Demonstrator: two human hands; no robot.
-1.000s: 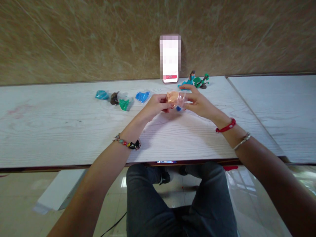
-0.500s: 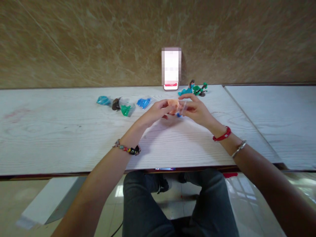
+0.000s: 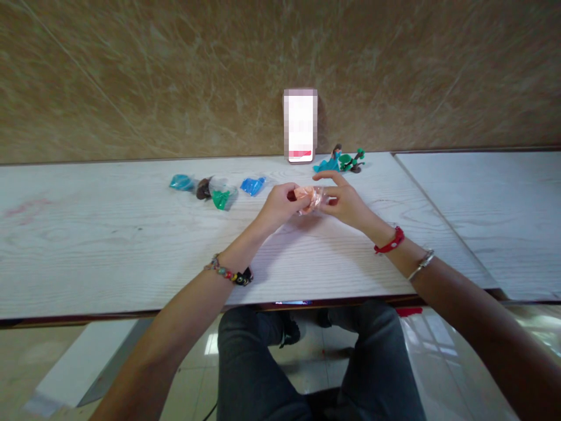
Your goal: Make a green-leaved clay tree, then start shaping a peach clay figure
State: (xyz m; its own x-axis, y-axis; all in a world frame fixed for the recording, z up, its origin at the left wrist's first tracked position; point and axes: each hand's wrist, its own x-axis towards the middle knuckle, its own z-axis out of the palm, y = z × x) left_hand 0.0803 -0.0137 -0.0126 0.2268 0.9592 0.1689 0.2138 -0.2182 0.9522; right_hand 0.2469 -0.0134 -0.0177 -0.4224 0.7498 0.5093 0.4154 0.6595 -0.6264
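A lump of pale orange modelling clay in clear plastic wrap (image 3: 312, 200) is held between my two hands above the white table (image 3: 175, 251). My left hand (image 3: 280, 206) is closed on its left side, thumb on top. My right hand (image 3: 346, 202) pinches the plastic on the right between thumb and fingers, with its index finger raised away. Just beyond that hand stand a turquoise clay figure (image 3: 326, 164) with a dark top and a small green clay tree (image 3: 353, 159) with a brown base.
A phone (image 3: 300, 126) with a lit, blurred screen leans against the brown marbled wall (image 3: 153, 76). To the left lie wrapped clay packets: turquoise (image 3: 182, 182), brown (image 3: 204, 188), green (image 3: 221, 200) and blue (image 3: 253, 186). A seam (image 3: 442, 216) crosses the table on the right.
The wrapped orange clay has turned in my hands, and more crinkled plastic shows. A small blue bit seen below my right fingers is out of sight now. My left hand sits slightly lower.
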